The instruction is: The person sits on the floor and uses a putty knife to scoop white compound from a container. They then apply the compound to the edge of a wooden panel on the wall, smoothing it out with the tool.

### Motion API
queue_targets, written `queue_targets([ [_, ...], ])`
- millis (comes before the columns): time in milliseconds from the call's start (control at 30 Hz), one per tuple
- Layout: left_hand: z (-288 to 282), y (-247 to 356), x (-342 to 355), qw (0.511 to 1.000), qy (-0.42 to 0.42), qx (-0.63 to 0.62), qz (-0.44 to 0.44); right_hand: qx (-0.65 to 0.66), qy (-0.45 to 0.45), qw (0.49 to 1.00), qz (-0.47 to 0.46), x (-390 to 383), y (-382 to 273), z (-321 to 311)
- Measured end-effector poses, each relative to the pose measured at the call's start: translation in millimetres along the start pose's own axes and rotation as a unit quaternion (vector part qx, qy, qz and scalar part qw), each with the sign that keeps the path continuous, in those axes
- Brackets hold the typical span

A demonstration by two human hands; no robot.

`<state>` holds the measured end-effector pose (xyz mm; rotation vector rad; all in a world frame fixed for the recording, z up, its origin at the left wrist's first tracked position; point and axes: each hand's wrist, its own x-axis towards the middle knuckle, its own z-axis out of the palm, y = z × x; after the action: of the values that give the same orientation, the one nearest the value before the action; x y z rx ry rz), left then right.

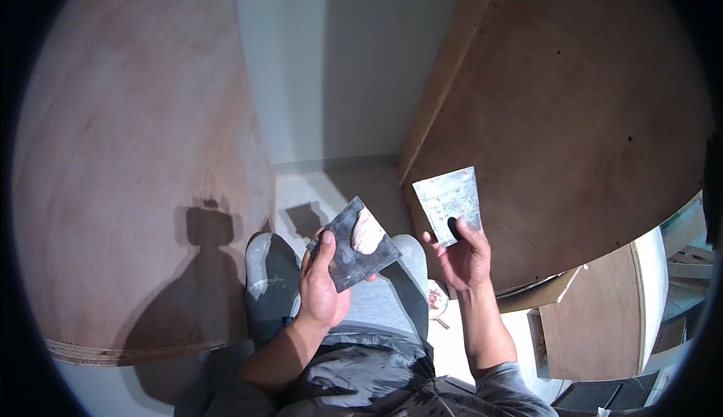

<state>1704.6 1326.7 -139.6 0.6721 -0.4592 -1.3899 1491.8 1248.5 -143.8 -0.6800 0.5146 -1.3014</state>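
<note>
My left hand (pixel 322 290) grips a dark, roughly square board (pixel 344 257) by its left side, with the thumb on top. On the board's right part lies a lump of pale pinkish putty (pixel 367 233). To the right and slightly higher, my right hand (pixel 467 259) is closed on a putty knife (pixel 450 193) with a wide, smeared metal blade pointing up and away from me. The blade stays apart from the board and the putty. My fingers hide the knife's lower end.
Large plywood panels rise at the left (pixel 143 131) and right (pixel 557 138), with a pale wall (pixel 361 71) between them. A small round container (pixel 437 299) with reddish smears stands beside my right leg. Wooden pieces (pixel 591 315) lie at the lower right.
</note>
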Motion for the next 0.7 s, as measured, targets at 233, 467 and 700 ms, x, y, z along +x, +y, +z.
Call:
queue_targets([
  [233, -8.9, 0.9, 2.5, 0.999, -0.023, 0.024, 0.027, -0.613, -0.267, 0.702, -0.244, -1.4, -39.3, 47.9],
  [467, 1.6, -0.9, -0.4, 0.989, -0.012, 0.102, 0.110, -0.812, -0.338, 0.407, -0.246, -14.2, -44.5, 78.1],
  [700, -5.7, -11.8, -0.9, 0.988, -0.018, 0.115, 0.100, -0.820, -0.367, 0.372, -0.235, -14.2, -59.0, 97.1],
])
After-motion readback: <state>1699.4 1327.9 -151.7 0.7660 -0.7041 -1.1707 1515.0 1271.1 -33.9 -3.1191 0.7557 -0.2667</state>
